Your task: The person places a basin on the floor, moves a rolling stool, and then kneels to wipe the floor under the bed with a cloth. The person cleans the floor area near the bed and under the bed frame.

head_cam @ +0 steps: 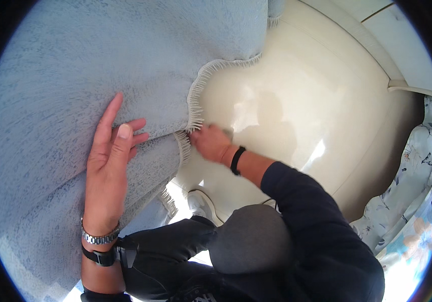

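Observation:
A large light blue mottled cloth (155, 41) with a white fringed edge hangs in folds across the left and top of the view. My left hand (112, 151) is in front of it, fingers spread and thumb up, holding nothing; a metal watch band and a black strap are on that wrist. My right hand (211, 142), slightly blurred, is at the white fringe (197, 94) where two folds meet. Its fingertips touch or nearly touch the fringe; whether they grip it I cannot tell. A black band circles that wrist.
A glossy cream floor (314, 113) reflects light on the right. White furniture panels (397, 41) stand at the upper right, with a floral fabric (418, 151) below them. My bent leg in dark trousers (163, 241) and a white shoe (200, 205) are at the bottom.

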{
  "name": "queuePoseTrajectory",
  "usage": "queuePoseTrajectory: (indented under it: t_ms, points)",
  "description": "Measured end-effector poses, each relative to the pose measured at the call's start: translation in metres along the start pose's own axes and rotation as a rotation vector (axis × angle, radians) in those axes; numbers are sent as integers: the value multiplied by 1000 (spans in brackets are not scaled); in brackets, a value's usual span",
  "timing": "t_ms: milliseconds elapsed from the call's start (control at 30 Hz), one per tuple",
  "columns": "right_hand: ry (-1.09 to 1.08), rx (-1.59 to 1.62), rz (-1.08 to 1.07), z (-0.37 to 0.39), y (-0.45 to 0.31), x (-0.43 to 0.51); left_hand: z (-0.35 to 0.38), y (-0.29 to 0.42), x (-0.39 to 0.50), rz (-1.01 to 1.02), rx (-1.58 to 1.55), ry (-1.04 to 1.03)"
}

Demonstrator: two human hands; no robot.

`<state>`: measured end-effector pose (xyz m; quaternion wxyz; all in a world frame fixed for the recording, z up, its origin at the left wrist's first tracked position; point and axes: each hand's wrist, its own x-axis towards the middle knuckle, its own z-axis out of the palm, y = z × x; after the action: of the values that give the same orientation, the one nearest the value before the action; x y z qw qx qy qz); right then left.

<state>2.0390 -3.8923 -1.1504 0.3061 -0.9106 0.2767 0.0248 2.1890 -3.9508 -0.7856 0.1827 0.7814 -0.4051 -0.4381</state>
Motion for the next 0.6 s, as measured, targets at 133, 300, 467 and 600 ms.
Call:
queuePoseTrajectory:
  t_ms: [133,300,467,600]
  points:
    - [157,166,-145,14,-29,-23,-6,-9,7,30,30,-12]
    - [351,912,82,-29,31,-74,-10,-28,16,125,79,-22]
    - [638,523,489,-115,176,-127,-15,-37,22,87,113,-35]
    - [679,-90,710,-156,246,-89,-15,-37,26,94,87,-4]
